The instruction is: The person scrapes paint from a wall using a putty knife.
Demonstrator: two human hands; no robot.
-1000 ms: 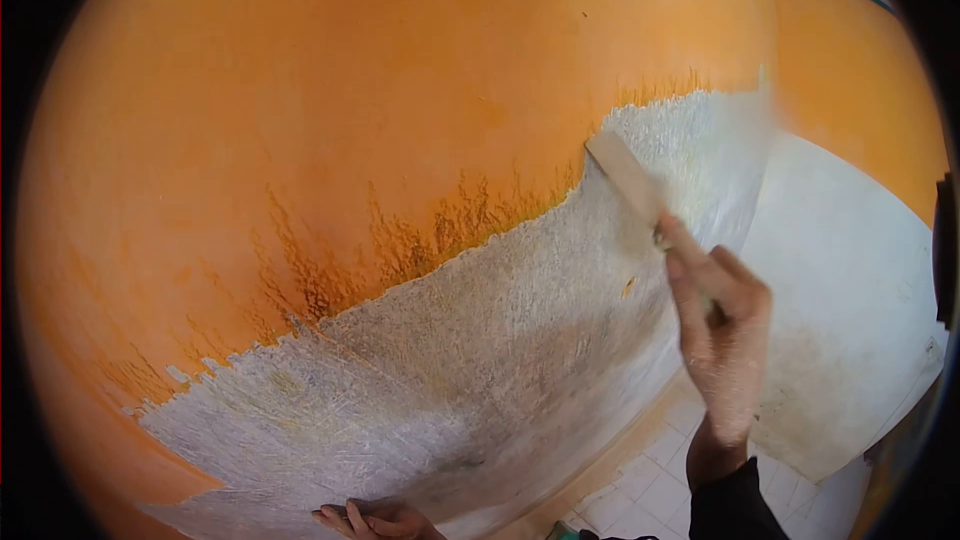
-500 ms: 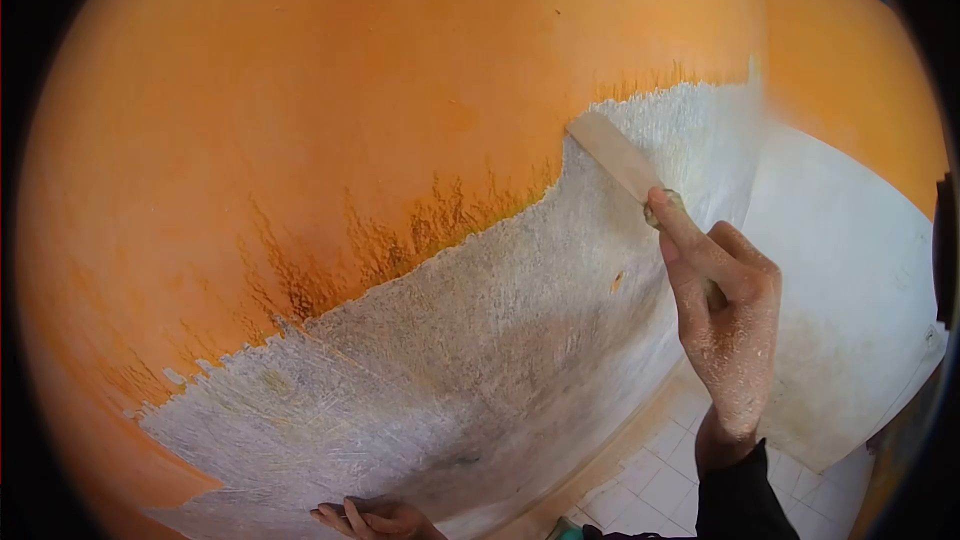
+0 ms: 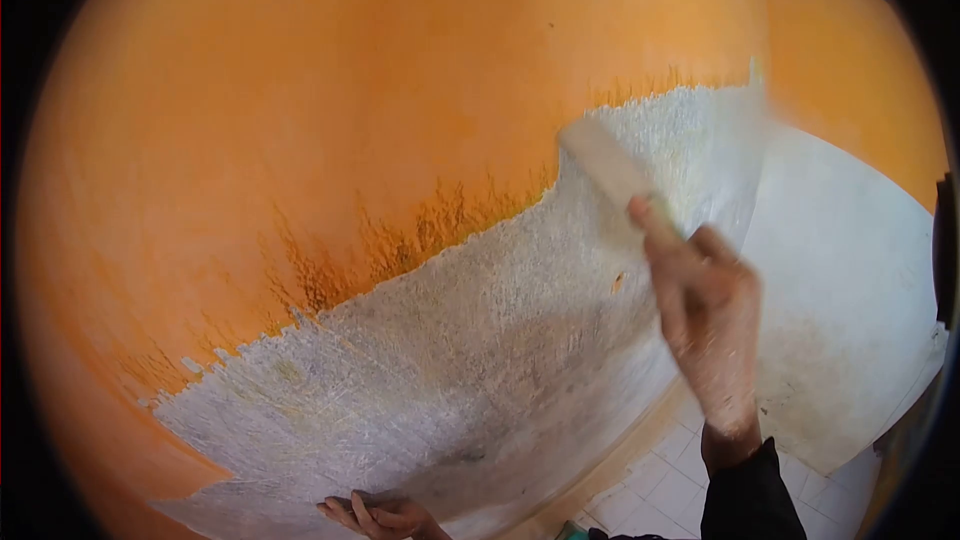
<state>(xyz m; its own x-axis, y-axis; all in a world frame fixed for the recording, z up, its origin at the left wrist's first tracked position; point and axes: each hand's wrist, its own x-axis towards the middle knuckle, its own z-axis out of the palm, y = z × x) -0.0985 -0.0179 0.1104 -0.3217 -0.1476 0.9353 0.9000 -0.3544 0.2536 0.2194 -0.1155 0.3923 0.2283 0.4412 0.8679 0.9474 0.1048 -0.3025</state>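
Observation:
My right hand (image 3: 708, 315) grips a scraper (image 3: 605, 160) by its handle, the index finger laid along the tool; motion blurs both a little. The blade's end lies at the ragged border between the orange paint (image 3: 300, 70) and the bare grey-white plaster (image 3: 480, 340). Low in the view, my left hand (image 3: 385, 517) lies against the bare part of the wall with its fingers loosely apart and nothing in them. Dark, wrinkled streaks run through the paint just above the border.
To the right, the wall meets a corner with a second wall, orange above and white (image 3: 840, 270) below. White floor tiles (image 3: 660, 470) show at the bottom right, beside the wall's foot. A small green item (image 3: 573, 531) sits at the lower edge.
My right hand and the scraper have shifted slightly left, the blade still at the paint border. My left hand stays against the wall, and the view has turned a little.

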